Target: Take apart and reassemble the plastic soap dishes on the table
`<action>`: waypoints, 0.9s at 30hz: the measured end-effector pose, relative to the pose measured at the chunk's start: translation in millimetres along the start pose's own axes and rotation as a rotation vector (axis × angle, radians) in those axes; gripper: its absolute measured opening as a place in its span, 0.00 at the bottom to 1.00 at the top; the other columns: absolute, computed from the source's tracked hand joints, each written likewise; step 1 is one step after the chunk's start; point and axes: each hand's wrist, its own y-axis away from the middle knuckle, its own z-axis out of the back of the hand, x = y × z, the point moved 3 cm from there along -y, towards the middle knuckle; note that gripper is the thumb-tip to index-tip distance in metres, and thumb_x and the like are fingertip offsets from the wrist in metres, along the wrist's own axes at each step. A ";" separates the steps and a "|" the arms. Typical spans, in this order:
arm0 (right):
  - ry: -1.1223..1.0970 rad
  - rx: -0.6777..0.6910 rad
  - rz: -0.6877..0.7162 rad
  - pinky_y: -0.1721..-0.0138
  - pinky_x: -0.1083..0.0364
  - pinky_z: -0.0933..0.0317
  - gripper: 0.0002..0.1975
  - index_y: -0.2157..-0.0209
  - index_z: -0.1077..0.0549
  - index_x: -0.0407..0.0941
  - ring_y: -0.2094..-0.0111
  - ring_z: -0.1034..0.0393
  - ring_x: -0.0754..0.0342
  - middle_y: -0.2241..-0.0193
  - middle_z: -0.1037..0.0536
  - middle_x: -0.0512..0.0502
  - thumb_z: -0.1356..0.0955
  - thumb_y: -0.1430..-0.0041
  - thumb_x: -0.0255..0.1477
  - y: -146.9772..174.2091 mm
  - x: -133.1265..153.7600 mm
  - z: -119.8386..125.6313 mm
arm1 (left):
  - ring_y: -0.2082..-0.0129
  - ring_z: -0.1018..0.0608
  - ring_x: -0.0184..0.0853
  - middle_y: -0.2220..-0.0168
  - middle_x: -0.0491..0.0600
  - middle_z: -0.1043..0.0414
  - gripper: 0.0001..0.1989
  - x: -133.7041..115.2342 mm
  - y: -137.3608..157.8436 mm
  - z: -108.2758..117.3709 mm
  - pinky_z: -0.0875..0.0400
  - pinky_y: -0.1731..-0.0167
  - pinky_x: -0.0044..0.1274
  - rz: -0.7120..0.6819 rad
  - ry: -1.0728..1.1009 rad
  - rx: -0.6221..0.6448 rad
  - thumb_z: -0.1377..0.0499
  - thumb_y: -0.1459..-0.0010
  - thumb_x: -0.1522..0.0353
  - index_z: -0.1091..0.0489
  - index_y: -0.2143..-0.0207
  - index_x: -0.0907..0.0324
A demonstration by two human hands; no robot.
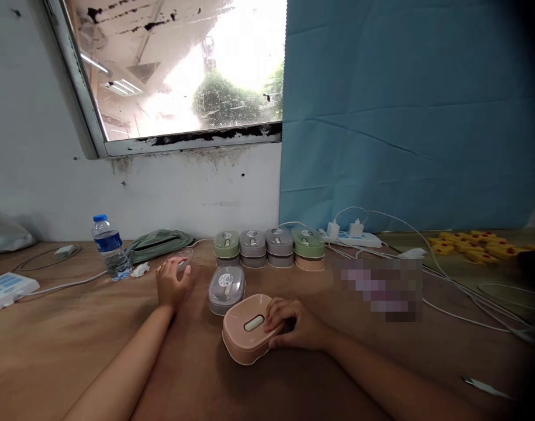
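My right hand (289, 323) grips the right end of a pink rounded plastic box (243, 333), fingers over its top and thumb low on its side. The box is slightly tilted and has a pale oval piece in the middle of its top. Farther off to the left, my left hand (173, 283) has its fingers closed on a clear plastic lid (187, 255), partly hidden by the fingers. Just behind the pink box sits a grey box (221, 298) with a clear cover and a round white sticker.
Behind stand green (226, 245), grey (253, 244) and green-and-peach (309, 248) boxes in a row. A water bottle (111, 248) and a green pouch (159, 244) are at left. Right are a power strip (366, 238), cables, yellow pieces (473, 245) and a utility knife (486, 387).
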 end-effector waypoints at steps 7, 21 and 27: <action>-0.074 -0.112 -0.072 0.68 0.51 0.35 0.11 0.80 0.25 0.45 0.71 0.31 0.52 0.80 0.25 0.48 0.24 0.68 0.36 0.7 -7.2 2.0 | 0.58 0.31 0.41 0.61 0.52 0.31 0.15 -114.0 79.6 40.8 0.40 0.55 0.31 -0.591 0.583 0.474 0.40 0.56 0.63 0.30 0.62 0.55; -0.464 -0.246 -0.254 0.50 0.47 0.45 0.34 0.54 0.32 0.50 0.47 0.43 0.46 0.50 0.34 0.44 0.25 0.67 0.40 1.1 -12.1 11.5 | 0.66 0.26 0.36 0.67 0.51 0.26 0.09 -122.9 88.2 35.6 0.33 0.65 0.24 -0.249 0.803 0.506 0.41 0.50 0.65 0.27 0.66 0.58; -0.777 -0.279 -0.415 0.57 0.45 0.38 0.37 0.50 0.39 0.51 0.55 0.35 0.44 0.56 0.31 0.44 0.26 0.64 0.40 2.8 6.4 -8.0 | 0.72 0.30 0.33 0.72 0.49 0.29 0.11 -130.9 96.8 38.6 0.36 0.72 0.21 -0.005 0.943 0.482 0.42 0.50 0.62 0.27 0.69 0.60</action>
